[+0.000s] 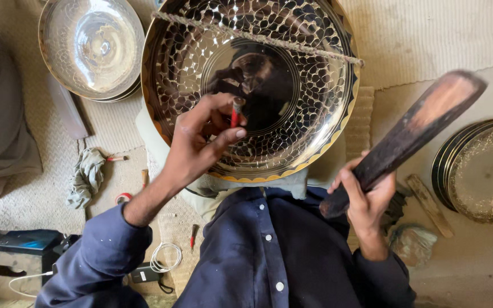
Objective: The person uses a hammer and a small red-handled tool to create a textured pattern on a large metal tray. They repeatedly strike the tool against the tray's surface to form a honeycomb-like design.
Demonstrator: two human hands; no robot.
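The left fingers [223, 134] pinch a small red punch [237, 111], and its tip stands on the inner face of the big plate [326, 85], just at the lower left edge of the plain mirror centre. The left hand [198, 145] leans on the plate's lower part. The right hand [366, 199] is closed around the thin end of a dark wooden mallet [412, 137], which is lifted to the right of the plate and looks blurred.

The plate rests tilted against the person's lap, above the dark blue shirt [269, 256]. A rope [258, 37] crosses its top. A wide ring of scale pattern already covers the plate around the centre, and the rim has a gold scallop border. I judge the work is well advanced; only the smooth centre seems bare.

On the floor [429, 40], a plain dish [89, 48] lies at the upper left corner and a patterned plate [483, 171] at the right edge.
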